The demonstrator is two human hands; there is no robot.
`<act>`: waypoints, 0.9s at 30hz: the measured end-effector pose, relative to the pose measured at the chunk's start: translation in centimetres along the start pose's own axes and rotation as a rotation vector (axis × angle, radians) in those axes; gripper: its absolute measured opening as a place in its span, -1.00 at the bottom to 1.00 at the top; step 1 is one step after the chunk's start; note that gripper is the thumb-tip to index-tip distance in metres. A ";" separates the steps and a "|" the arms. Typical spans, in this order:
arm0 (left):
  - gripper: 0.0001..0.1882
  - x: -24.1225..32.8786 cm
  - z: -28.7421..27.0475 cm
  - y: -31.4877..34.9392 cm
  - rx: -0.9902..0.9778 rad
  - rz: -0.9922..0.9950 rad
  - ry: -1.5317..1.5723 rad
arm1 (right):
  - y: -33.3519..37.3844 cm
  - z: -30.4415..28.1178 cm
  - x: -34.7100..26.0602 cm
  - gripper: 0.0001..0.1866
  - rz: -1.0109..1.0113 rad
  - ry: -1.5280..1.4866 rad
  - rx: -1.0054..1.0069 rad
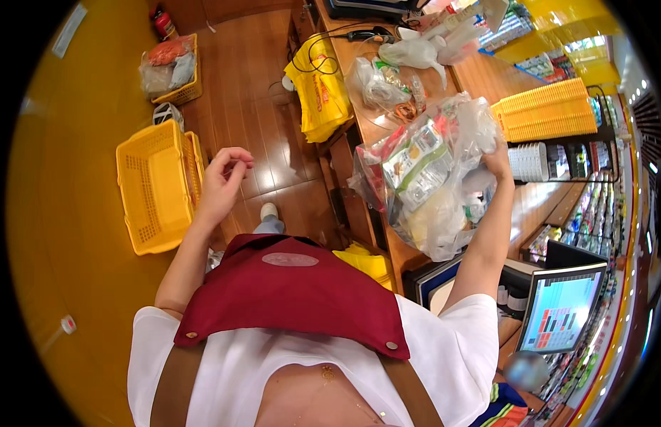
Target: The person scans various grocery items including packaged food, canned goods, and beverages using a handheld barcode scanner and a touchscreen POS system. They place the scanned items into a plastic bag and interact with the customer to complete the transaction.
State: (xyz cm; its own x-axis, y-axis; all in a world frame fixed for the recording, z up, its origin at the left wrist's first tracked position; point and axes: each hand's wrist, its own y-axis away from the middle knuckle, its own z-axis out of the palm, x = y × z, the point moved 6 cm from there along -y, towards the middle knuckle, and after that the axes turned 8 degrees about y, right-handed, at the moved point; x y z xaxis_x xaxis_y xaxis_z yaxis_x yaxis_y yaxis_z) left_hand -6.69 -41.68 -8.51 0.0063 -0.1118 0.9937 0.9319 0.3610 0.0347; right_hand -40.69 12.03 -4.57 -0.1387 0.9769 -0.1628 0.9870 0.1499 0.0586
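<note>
On the wooden counter lies a clear plastic bag (444, 213), bulging with packaged goods. Through its film I see a green and white packet (419, 167), and a red package shows at the bag's left side. My right hand (497, 161) grips the bag's gathered upper right part; some of its fingers are hidden behind the plastic. My left hand (229, 171) hangs in the air over the floor, left of the counter. Its fingers are loosely bent, a little apart, and nothing shows in them. Just beyond the big bag sits a smaller clear bag (380, 85) of goods.
A stack of yellow baskets (547, 110) stands right of the counter, a monitor (564, 309) at the lower right. Yellow bags (320, 96) hang at the counter's left edge. Yellow baskets (149, 188) stand on the floor at left. A person (512, 406) appears at lower right.
</note>
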 end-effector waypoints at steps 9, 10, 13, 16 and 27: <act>-0.91 -0.3 1.8 -8.9 -0.107 -0.080 0.029 | -2.1 8.1 9.9 -0.06 0.264 -0.043 -0.102; -0.91 -0.5 2.5 -9.4 -0.131 -0.078 0.013 | -2.3 8.3 10.6 -0.05 0.249 -0.168 -0.085; -0.91 -1.1 3.7 -10.2 -0.137 -0.055 -0.075 | -1.5 7.3 9.4 -0.05 0.195 -0.412 -0.138; -0.91 -2.1 3.5 -11.1 -0.076 -0.083 -0.108 | 1.9 -0.3 0.0 -0.22 0.537 -0.170 -0.294; -0.91 -5.8 3.5 -18.0 -0.321 -0.259 -0.066 | -12.5 3.4 -21.6 -0.61 -0.192 0.157 -0.105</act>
State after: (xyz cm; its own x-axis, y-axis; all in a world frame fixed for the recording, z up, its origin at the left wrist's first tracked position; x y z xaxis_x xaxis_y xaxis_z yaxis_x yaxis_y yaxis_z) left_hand -24.75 -44.33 -14.55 -0.2565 -0.0973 0.9616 0.9655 0.0204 0.2596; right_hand -49.70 -11.47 -5.15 -0.3421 0.9393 -0.0262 0.9284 0.3422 0.1447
